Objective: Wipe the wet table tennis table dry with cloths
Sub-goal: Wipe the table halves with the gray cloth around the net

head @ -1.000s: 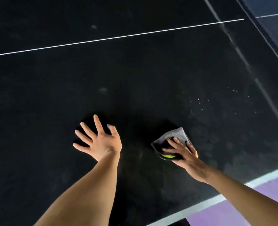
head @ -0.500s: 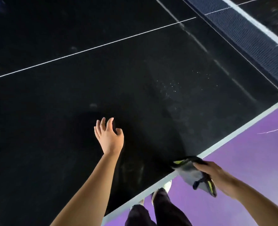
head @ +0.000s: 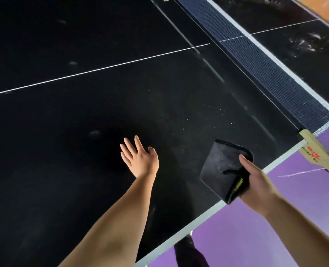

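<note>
The black table tennis table (head: pixel 82 151) fills most of the view, with a white centre line across it. A patch of small water droplets (head: pixel 188 120) glints near the middle right. My right hand (head: pixel 256 182) grips a folded dark grey cloth (head: pixel 223 168) with a yellow-green tag, lifted above the table's near edge. My left hand (head: pixel 140 158) is flat and open over the dark surface, fingers straight, to the left of the cloth and below the droplets.
The dark blue net (head: pixel 265 74) runs diagonally at the upper right, clamped by a tan net post (head: pixel 317 151). Wet smears show on the far half (head: pixel 304 43). The table's white edge (head: pixel 208 212) borders a purple floor (head: pixel 265 237), where my dark trouser leg (head: pixel 188 253) shows.
My right hand has drawn the cloth off the table to its edge, then raised it back over the surface. The view has swung right toward the net. My left fingers have drawn closer together.
</note>
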The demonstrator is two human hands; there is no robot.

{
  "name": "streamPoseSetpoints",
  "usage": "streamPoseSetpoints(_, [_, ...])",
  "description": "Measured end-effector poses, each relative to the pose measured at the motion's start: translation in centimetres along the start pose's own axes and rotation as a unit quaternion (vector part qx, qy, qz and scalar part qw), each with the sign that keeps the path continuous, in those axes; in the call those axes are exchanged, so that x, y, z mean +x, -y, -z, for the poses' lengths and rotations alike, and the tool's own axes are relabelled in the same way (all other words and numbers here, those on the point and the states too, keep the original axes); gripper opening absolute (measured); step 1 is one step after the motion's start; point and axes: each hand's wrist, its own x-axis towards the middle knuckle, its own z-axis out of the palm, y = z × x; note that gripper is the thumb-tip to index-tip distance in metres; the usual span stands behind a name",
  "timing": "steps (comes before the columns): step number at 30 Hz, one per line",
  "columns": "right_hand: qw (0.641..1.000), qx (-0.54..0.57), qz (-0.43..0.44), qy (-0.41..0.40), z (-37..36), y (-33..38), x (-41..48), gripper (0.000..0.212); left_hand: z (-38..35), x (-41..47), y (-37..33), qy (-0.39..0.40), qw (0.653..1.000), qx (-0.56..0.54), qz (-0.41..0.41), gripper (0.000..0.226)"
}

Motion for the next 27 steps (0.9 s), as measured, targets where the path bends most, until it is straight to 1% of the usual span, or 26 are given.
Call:
streamPoseSetpoints(3, [1.0, 0.002, -0.01, 0.011, -1.4, 1.5, 3.6, 0.032, -1.7, -0.3, 0.0, -0.026, 0.998, 0.05, 0.032, 0.068])
streamPoseSetpoints(6, [0.998, -0.03, -0.035, 0.039, -2.7, 3.1, 8.8, 0.037, -2.7, 0.2, -0.4, -0.042, 0.993, 0.094, 0.05, 0.068])
streamPoseSetpoints(9, [0.993, -0.09, -0.061, 0.05, -5.8, 6.1, 15.2, 0.034, -3.2, 0.3, -0.3, -0.085, 0.987, 0.122, 0.056, 0.07])
streamPoseSetpoints(11, [0.991, -0.122, -0.038, 0.025, -9.1, 9.0, 19.7, 0.027, -3.5, 0.5, -0.1, -0.099, 0.984, 0.139, 0.059, 0.071])
streamPoseSetpoints(13, [0.984, -0.173, 0.027, 0.014, -13.3, 12.4, 24.5, 0.018, -3.7, 0.7, 0.0, -0.098, 0.98, 0.154, 0.075, 0.071])
streamPoseSetpoints(14, [0.973, -0.217, 0.076, 0.007, -15.8, 14.1, 26.8, 0.017, -3.8, 0.8, -0.1, -0.099, 0.979, 0.16, 0.08, 0.072])
streamPoseSetpoints(15, [0.952, -0.277, 0.134, 0.0, -18.3, 15.6, 29.2, 0.021, -4.0, 0.9, 0.0, -0.102, 0.978, 0.164, 0.081, 0.072])
streamPoseSetpoints(16, [0.918, -0.347, 0.193, -0.01, -20.7, 17.0, 31.3, 0.028, -4.0, 1.0, 0.0, -0.106, 0.977, 0.167, 0.076, 0.073])
streamPoseSetpoints(18, [0.826, -0.48, 0.295, -0.014, -25.7, 18.9, 34.3, 0.033, -4.0, 1.1, 0.0, -0.119, 0.976, 0.168, 0.067, 0.073])
streamPoseSetpoints(19, [0.784, -0.526, 0.33, 0.005, -28.1, 19.3, 35.6, 0.033, -4.0, 1.1, 0.0, -0.126, 0.976, 0.167, 0.067, 0.074])
streamPoseSetpoints(20, [0.753, -0.558, 0.347, 0.033, -30.4, 19.3, 37.0, 0.034, -4.1, 1.1, 0.0, -0.132, 0.975, 0.165, 0.07, 0.074])
streamPoseSetpoints(21, [0.734, -0.581, 0.346, 0.061, -32.5, 19.0, 38.4, 0.037, -4.1, 1.1, -0.2, -0.138, 0.975, 0.16, 0.072, 0.073])
streamPoseSetpoints(24, [0.704, -0.642, 0.284, 0.107, -37.0, 16.2, 41.5, 0.05, -4.3, 1.2, -0.2, -0.172, 0.972, 0.144, 0.065, 0.072])
streamPoseSetpoints(25, [0.691, -0.657, 0.28, 0.108, -38.0, 15.1, 42.0, 0.051, -4.2, 1.2, -0.2, -0.183, 0.971, 0.139, 0.064, 0.071])
streamPoseSetpoints(27, [0.658, -0.679, 0.303, 0.119, -39.6, 13.5, 41.8, 0.051, -4.4, 1.4, -0.1, -0.181, 0.972, 0.136, 0.067, 0.072])
